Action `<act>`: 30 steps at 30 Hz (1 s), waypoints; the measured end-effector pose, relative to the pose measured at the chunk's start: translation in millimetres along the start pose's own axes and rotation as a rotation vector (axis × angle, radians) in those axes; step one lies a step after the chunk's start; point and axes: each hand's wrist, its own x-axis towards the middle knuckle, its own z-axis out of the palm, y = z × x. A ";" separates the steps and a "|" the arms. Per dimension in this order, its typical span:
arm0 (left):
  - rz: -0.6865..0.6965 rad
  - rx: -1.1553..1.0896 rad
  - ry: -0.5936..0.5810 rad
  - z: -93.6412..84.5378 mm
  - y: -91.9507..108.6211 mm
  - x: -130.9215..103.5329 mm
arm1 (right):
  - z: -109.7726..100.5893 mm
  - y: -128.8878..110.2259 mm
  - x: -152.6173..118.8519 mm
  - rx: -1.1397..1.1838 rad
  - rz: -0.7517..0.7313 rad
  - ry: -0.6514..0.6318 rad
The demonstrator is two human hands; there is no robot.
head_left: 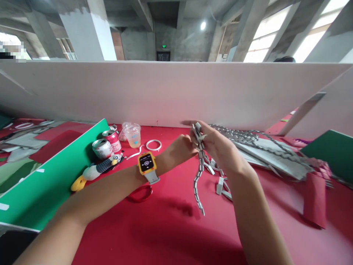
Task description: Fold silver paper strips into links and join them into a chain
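Note:
A chain of folded grey paper links hangs down over the red table from between my two hands. My right hand pinches its upper end, with the index finger stretched out to the left. Close beside it, my left hand is bent inward with its fingers closed at the chain's top; the fingertips are partly hidden. A yellow-cased smartwatch is on my left wrist. Below my right hand, several loose folded grey paper pieces lie on the red tabletop.
Left of my arms are two drink cans, a plastic cup, a plush bird and a green board. A white ring lies behind. Braided grey chains, grey sheets and a red paper tube are right.

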 end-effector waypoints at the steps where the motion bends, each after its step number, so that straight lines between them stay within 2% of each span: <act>1: 0.048 0.031 -0.081 -4.8 -5.6 3.5 | -3.7 1.1 -0.3 0.020 -0.006 0.040; 3: 0.103 0.074 -0.187 -19.2 -19.1 7.8 | -9.6 2.4 -1.4 0.047 -0.028 0.092; 4: 0.094 0.058 -0.186 -27.7 -25.0 8.3 | -11.5 2.7 -1.8 0.062 -0.036 0.101; 7: -0.021 -0.309 0.064 -51.8 -29.2 3.2 | -11.7 2.6 -1.8 0.122 -0.080 0.107; 9: -0.036 -0.499 0.174 -63.8 -19.0 -3.2 | -7.5 1.5 -0.6 0.165 -0.114 0.100; 11: -0.050 -0.576 0.239 -71.0 -4.1 -8.7 | -1.4 -0.4 0.7 0.199 -0.143 0.076; 15: -0.118 -0.625 0.351 -71.8 13.7 -14.2 | 11.0 -4.0 1.7 0.238 -0.181 0.021; 22: -0.155 -0.670 0.448 -63.4 13.6 -20.1 | 20.4 -4.4 0.7 0.229 -0.163 -0.030; 26: -0.125 -0.600 0.499 -61.6 16.3 -22.2 | 21.6 -2.7 1.0 0.211 -0.172 -0.030; 30: -0.032 -0.469 0.544 -56.9 14.3 -23.2 | 22.7 -1.7 1.5 0.176 -0.159 -0.034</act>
